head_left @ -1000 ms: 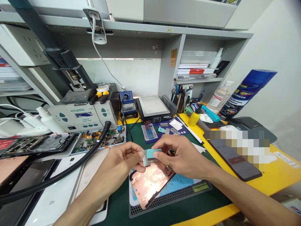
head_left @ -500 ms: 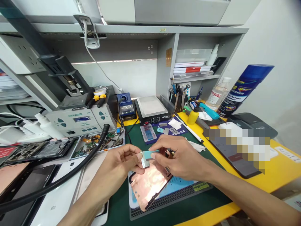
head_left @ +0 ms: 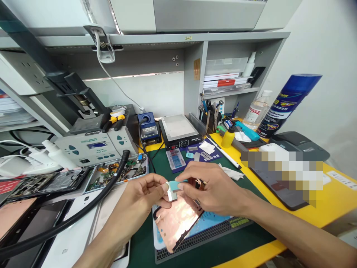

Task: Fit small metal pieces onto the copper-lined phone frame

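Observation:
Between its thumb and fingers, my left hand (head_left: 146,193) pinches a small flat silver metal piece (head_left: 172,195). My right hand (head_left: 208,186) grips a small flat teal strip (head_left: 177,185), which lies against the upper part of the silver piece; I cannot tell whether the two are joined. Both hands are closed. Just below them a shiny copper-coloured sheet (head_left: 178,221) with dark edges rests at an angle on a blue and grey work pad (head_left: 195,247). Something dark and gold-coloured shows behind my right fingers, too hidden to name.
Black heat-gun hose (head_left: 108,197) curves past the left forearm over phone and tablet shells. A tray of circuit parts (head_left: 117,169), a hot plate (head_left: 181,130) and a blue mat with blades (head_left: 195,152) stand behind. At right are a large phone (head_left: 270,186) and a spray can (head_left: 287,106).
The silver piece is turned slightly, so its face shows brighter and plainer now. Both hands keep nearly the same place and grip. The camera view has shifted a little.

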Action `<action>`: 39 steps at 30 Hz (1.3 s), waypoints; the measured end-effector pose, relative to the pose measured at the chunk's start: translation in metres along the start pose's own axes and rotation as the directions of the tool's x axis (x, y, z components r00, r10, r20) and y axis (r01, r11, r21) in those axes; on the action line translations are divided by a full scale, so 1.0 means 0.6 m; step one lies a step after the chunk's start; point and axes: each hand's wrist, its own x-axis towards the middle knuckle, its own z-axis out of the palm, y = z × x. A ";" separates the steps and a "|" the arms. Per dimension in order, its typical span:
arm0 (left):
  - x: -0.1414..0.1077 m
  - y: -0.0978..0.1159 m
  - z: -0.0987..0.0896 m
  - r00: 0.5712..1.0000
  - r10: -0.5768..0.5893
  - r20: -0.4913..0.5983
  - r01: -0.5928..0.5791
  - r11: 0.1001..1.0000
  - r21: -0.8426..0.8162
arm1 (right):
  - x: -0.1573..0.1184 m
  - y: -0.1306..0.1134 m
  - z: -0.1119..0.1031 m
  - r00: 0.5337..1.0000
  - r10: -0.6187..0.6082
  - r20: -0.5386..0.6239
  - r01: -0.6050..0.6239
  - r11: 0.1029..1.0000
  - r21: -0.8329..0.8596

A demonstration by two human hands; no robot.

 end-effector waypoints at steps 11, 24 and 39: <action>-0.001 0.004 -0.001 1.000 -0.028 0.006 0.028 1.000 0.000 | 0.000 0.000 -0.001 0.996 -0.090 0.006 0.090 0.996 0.022; -0.002 0.001 0.000 0.999 -0.034 0.003 0.034 0.999 0.001 | 0.001 -0.003 -0.007 0.999 0.034 0.035 -0.036 0.998 0.050; -0.004 0.004 0.006 1.000 0.010 -0.016 -0.010 1.000 0.002 | 0.005 -0.002 -0.009 0.996 0.087 -0.023 -0.086 0.996 0.035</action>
